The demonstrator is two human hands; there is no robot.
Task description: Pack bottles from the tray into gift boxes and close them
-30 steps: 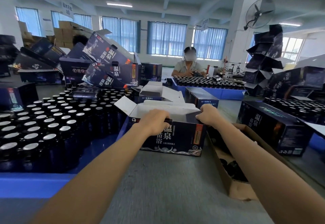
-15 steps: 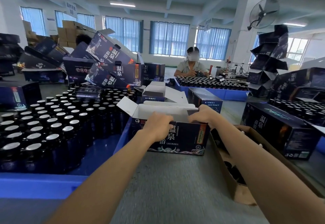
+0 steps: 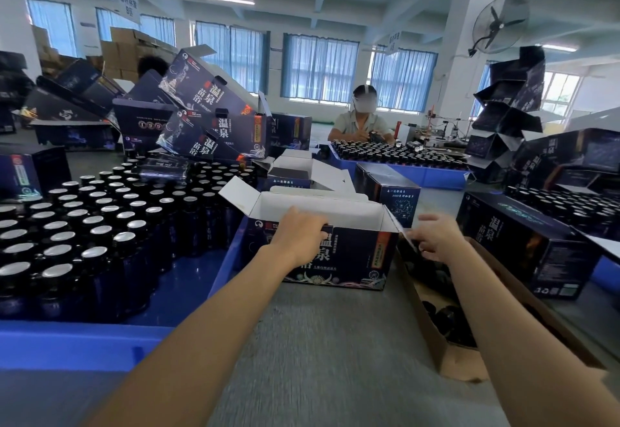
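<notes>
A dark blue gift box (image 3: 352, 259) with white lettering stands open in front of me, its white lid flap (image 3: 315, 203) raised at the back. My left hand (image 3: 298, 233) grips the top edge of its front wall, fingers curled inside. My right hand (image 3: 436, 237) is at the box's right end, its fingertips pinching the small side flap (image 3: 401, 228). The inside of the box is hidden. To the left, a blue tray (image 3: 84, 346) holds several rows of dark bottles (image 3: 100, 242) with silver caps.
A brown cardboard carton (image 3: 449, 356) with dark items lies under my right forearm. A closed gift box (image 3: 523, 245) stands to the right. Empty gift boxes (image 3: 208, 114) are heaped behind the tray. A person (image 3: 360, 121) works across the table at another bottle tray (image 3: 419, 171).
My right hand has left the top right corner of the box and gone to its right end flap. My left hand stays on the front edge.
</notes>
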